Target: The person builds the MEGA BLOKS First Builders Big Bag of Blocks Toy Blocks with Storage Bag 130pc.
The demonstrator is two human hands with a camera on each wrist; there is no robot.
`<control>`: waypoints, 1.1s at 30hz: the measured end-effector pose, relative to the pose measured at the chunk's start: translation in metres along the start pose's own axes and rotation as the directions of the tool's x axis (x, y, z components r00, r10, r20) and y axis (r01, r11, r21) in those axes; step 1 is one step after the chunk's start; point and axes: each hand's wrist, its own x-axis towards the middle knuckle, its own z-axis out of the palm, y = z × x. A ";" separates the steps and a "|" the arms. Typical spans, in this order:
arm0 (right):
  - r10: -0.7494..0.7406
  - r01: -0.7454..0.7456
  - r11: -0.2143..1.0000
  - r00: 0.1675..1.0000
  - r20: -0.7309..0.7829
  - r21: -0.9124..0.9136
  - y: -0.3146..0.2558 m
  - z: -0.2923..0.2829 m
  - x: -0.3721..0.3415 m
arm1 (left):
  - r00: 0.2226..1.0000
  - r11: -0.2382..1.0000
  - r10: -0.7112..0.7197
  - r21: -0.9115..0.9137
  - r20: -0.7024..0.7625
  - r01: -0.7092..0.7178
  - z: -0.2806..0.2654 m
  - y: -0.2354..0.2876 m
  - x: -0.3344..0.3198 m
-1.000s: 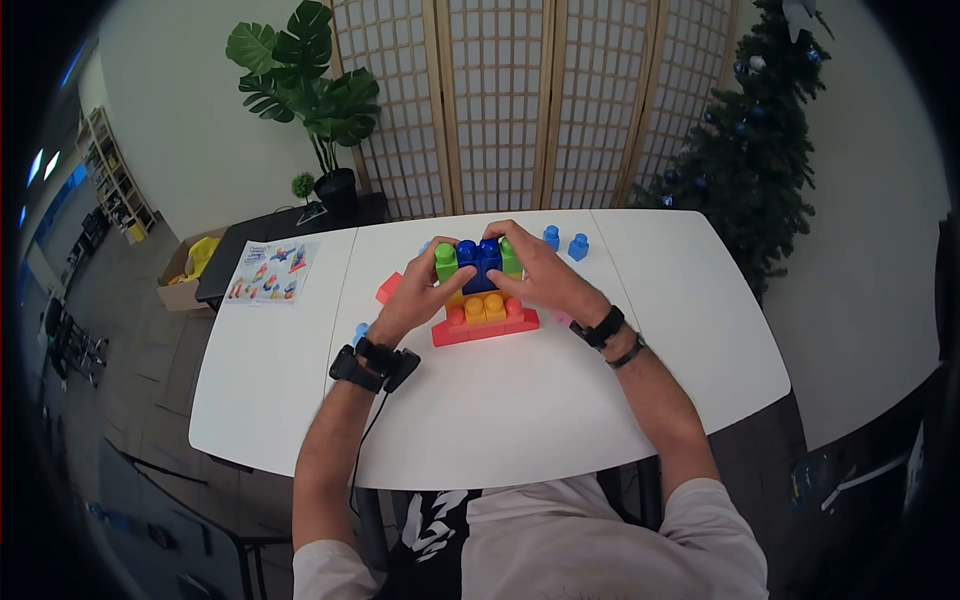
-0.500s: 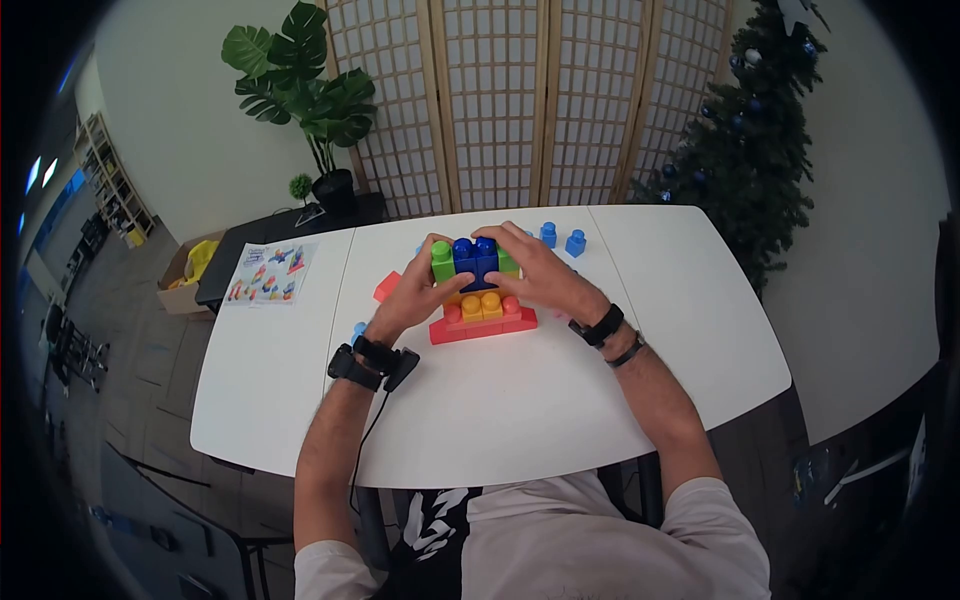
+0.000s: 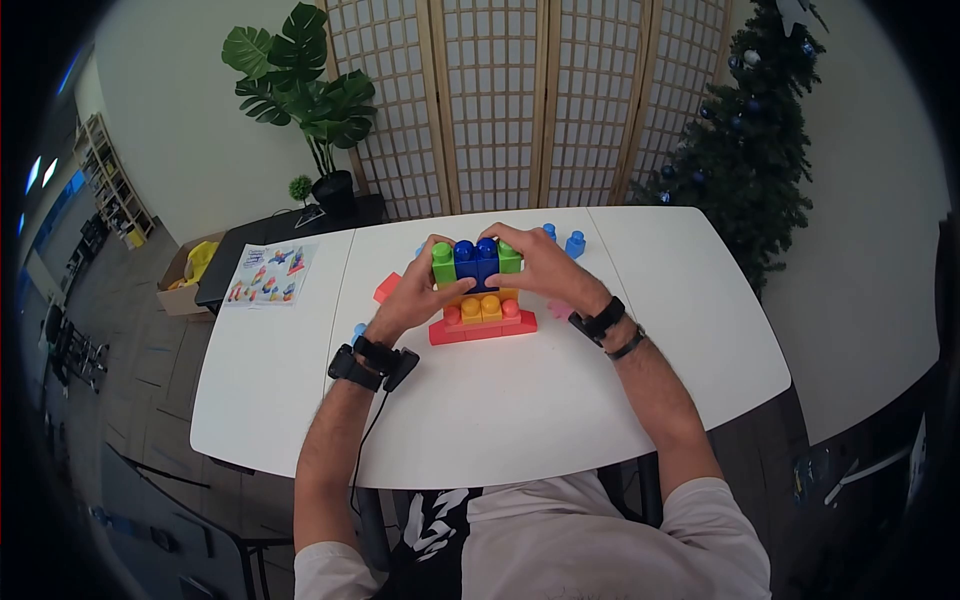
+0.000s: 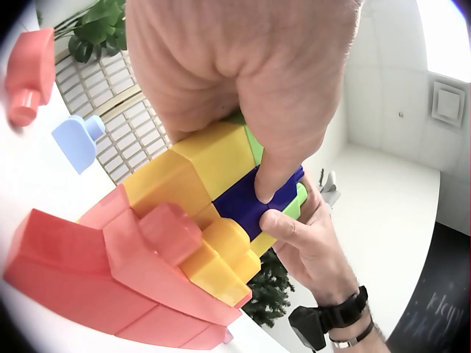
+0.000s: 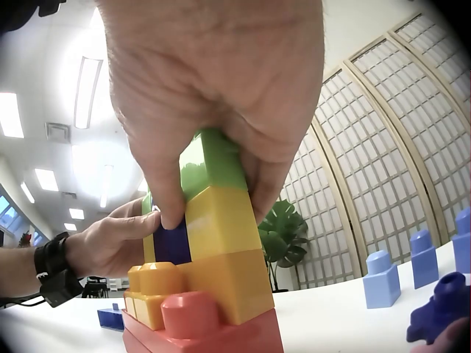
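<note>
A stack of toy building blocks stands on the white table: a long red base (image 3: 483,329), orange blocks (image 3: 482,308) with red ones at their ends, yellow blocks (image 5: 223,222) higher up, then dark blue blocks (image 3: 477,262) between green blocks (image 3: 443,265) on top. My left hand (image 3: 412,297) grips the top row from the left, its thumb pressing the dark blue front. From the right, my right hand (image 3: 548,272) holds the same row, thumb on the dark blue front and fingers behind the green end block (image 5: 221,165). The far-side fingers are mostly hidden.
Light blue blocks (image 3: 575,244) stand behind the right hand. A red block (image 3: 388,288) lies left of the stack, a light blue one (image 3: 360,330) by the left wrist. Near the right wrist is a pink piece (image 3: 558,308). A printed sheet (image 3: 270,274) lies at far left.
The right hand has shifted slightly on the top row, and more of the pink piece shows beside it. The left hand and the stack look almost unchanged.
</note>
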 end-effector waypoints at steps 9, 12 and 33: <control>0.095 -0.092 0.995 0.990 0.100 -0.043 0.003 -0.004 0.003 | 1.000 0.999 0.007 0.051 -0.028 -0.005 -0.001 0.000 0.001; 0.014 -0.014 0.999 1.000 0.015 -0.038 0.001 -0.006 0.002 | 0.994 0.993 -0.109 0.033 -0.006 0.109 -0.008 0.009 0.002; 0.279 -0.273 0.960 0.897 -0.344 0.067 0.141 -0.058 -0.060 | 0.936 0.873 -0.186 0.387 -0.300 0.297 -0.126 -0.020 -0.074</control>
